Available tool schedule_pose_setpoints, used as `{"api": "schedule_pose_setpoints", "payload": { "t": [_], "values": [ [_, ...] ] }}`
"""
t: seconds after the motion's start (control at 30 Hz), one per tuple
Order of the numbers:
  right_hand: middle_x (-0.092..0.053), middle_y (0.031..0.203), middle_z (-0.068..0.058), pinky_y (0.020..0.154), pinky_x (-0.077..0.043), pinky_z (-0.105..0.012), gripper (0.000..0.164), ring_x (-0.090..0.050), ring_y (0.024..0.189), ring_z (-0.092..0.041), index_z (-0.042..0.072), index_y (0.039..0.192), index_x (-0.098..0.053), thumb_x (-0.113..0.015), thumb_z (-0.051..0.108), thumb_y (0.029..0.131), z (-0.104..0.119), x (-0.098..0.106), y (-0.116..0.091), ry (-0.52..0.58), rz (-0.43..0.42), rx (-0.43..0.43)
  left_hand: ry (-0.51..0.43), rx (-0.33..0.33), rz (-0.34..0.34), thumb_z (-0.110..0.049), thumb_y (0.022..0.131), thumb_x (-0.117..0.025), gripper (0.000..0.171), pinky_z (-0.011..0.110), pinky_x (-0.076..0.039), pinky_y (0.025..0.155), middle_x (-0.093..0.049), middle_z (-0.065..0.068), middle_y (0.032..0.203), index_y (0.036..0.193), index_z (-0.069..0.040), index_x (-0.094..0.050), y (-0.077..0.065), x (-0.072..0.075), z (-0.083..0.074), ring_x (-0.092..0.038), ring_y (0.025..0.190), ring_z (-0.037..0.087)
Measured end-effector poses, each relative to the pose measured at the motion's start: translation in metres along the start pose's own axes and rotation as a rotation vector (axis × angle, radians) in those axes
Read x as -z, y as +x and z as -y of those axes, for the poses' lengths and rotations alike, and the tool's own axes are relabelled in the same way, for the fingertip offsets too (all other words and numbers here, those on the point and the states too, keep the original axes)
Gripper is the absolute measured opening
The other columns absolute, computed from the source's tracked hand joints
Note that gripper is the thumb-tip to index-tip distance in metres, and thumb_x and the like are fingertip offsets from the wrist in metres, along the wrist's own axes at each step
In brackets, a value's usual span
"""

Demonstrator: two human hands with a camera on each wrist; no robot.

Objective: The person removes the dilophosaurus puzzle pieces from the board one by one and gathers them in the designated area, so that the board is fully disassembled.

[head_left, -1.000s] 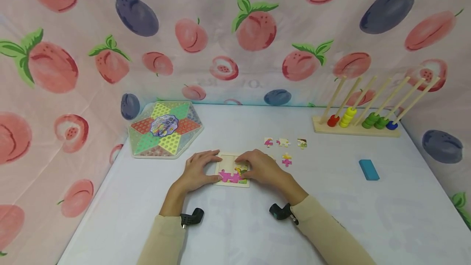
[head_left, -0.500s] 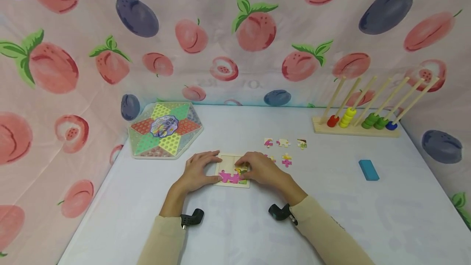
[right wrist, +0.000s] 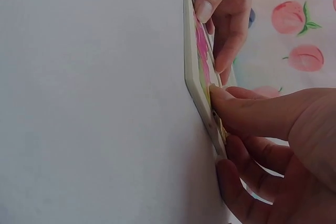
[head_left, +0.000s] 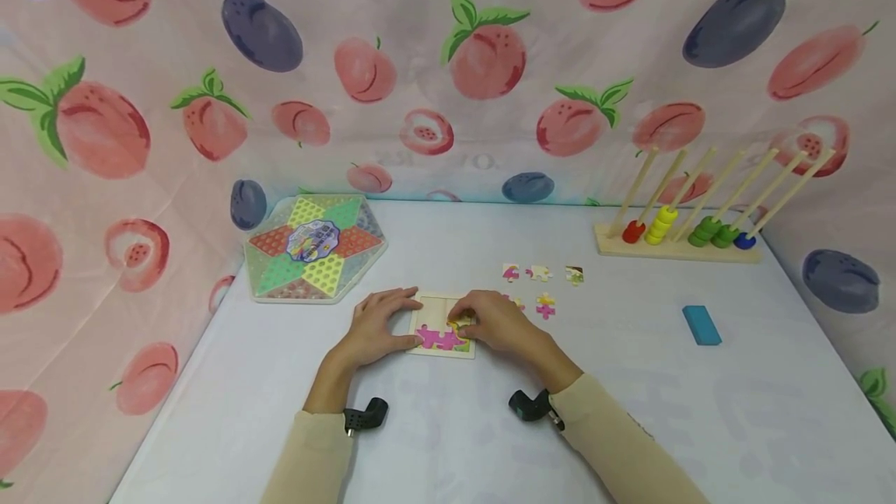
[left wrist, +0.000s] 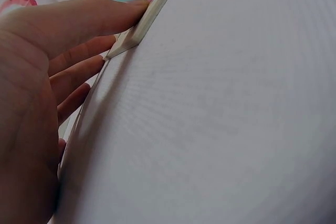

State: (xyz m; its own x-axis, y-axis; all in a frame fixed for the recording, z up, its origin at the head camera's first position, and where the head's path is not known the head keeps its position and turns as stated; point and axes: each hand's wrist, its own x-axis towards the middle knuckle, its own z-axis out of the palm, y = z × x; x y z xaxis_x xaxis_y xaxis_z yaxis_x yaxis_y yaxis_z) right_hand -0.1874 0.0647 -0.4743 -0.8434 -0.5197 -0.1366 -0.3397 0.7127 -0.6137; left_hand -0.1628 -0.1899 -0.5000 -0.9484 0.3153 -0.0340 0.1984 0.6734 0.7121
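Note:
A small wooden jigsaw tray (head_left: 434, 308) lies on the white table between both hands. Joined pink pieces (head_left: 437, 338) fill its near part, while bare wood shows farther back. My left hand (head_left: 371, 325) holds the tray's left side, thumb (left wrist: 128, 14) on the near corner and fingers along the edge. Over the tray's right side, my right hand (head_left: 498, 320) pinches a yellow-and-green jigsaw piece (head_left: 458, 327) between thumb and fingers. In the right wrist view that thumb (right wrist: 231, 103) presses low against the tray's surface; the fingers hide most of the piece.
Several loose jigsaw pieces (head_left: 539, 273) lie beyond and right of my right hand, one partly hidden by it. A blue block (head_left: 702, 325) sits farther right. A bead-and-peg rack (head_left: 679, 250) stands back right, a hexagonal Chinese checkers board (head_left: 315, 243) back left.
My right hand has shifted very slightly nearer, and the piece in its fingers has turned a little over the tray. The left hand keeps its place on the tray.

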Motion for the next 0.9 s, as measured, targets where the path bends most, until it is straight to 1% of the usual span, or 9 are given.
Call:
{"api": "schedule_pose_setpoints", "payload": {
  "t": [0.2,0.4,0.67,0.9],
  "values": [
    [-0.075,0.103,0.005,0.099,-0.054,-0.039,0.016,-0.066,0.105,-0.016,0.02,0.101,-0.08,-0.081,0.013,0.086,0.0006,-0.0018,0.0,-0.006,-0.021,0.005,0.004,-0.002,-0.006,-0.027,0.08,-0.084,0.054,0.06,-0.012,0.122,-0.047,0.001,0.161,0.13,-0.02,-0.066,0.0002,0.0002,-0.0004,-0.034,0.149,0.031],
    [-0.072,0.101,0.006,0.097,-0.054,-0.039,0.013,-0.064,0.104,-0.016,0.021,0.094,-0.08,-0.082,0.012,0.085,0.0016,-0.0015,-0.0002,-0.02,-0.024,0.016,0.009,-0.003,-0.007,-0.028,0.08,-0.084,0.054,0.06,-0.013,0.121,-0.048,0.001,0.16,0.13,-0.02,-0.067,0.0,-0.0004,0.0002,-0.034,0.149,0.031],
    [-0.07,0.102,0.006,0.094,-0.054,-0.037,0.013,-0.063,0.102,-0.015,0.021,0.094,-0.081,-0.082,0.013,0.085,0.0015,-0.0018,-0.0006,-0.022,-0.029,0.034,0.006,-0.001,-0.007,-0.028,0.08,-0.084,0.053,0.06,-0.013,0.121,-0.048,0.001,0.16,0.13,-0.021,-0.067,-0.0005,-0.0003,-0.0003,-0.034,0.149,0.031],
    [-0.069,0.102,0.005,0.091,-0.053,-0.034,0.014,-0.063,0.1,-0.014,0.02,0.096,-0.081,-0.081,0.01,0.086,0.0005,-0.0014,-0.0017,-0.014,-0.025,0.051,0.002,0.0,-0.006,-0.028,0.08,-0.084,0.054,0.06,-0.012,0.122,-0.048,0.001,0.16,0.13,-0.02,-0.067,-0.0002,-0.0001,-0.0011,-0.034,0.149,0.031]
  ]
}}
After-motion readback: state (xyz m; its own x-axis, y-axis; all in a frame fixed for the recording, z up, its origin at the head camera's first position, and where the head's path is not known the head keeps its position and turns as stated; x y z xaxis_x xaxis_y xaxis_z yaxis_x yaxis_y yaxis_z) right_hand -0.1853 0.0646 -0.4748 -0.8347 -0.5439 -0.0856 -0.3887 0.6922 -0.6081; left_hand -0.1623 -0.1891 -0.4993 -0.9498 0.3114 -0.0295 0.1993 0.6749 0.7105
